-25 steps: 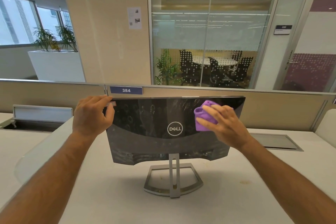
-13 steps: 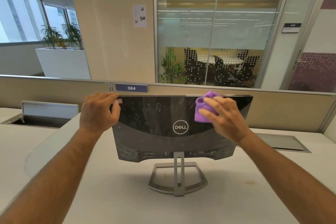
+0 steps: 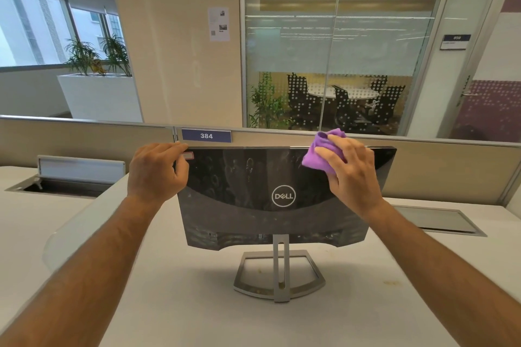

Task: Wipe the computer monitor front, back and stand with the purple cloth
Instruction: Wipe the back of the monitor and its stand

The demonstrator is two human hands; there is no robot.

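Observation:
A black Dell monitor (image 3: 253,191) stands on the white desk with its glossy, smudged back toward me; its screen side is hidden. Its silver stand (image 3: 279,276) rests on the desk below. My left hand (image 3: 156,172) grips the monitor's upper left corner. My right hand (image 3: 352,172) presses a bunched purple cloth (image 3: 321,153) against the back near the top edge, right of centre, with part of the cloth sticking above the edge.
The white desk (image 3: 169,304) reaches a beige partition (image 3: 84,135) bearing a blue 384 label (image 3: 206,136). An open cable hatch (image 3: 70,177) lies at the left and a closed one (image 3: 437,220) at the right. A small stain (image 3: 390,282) marks the desk.
My right hand has slid the purple cloth upward along the monitor's back, from beside the logo to the top edge. My left hand has kept its grip on the corner.

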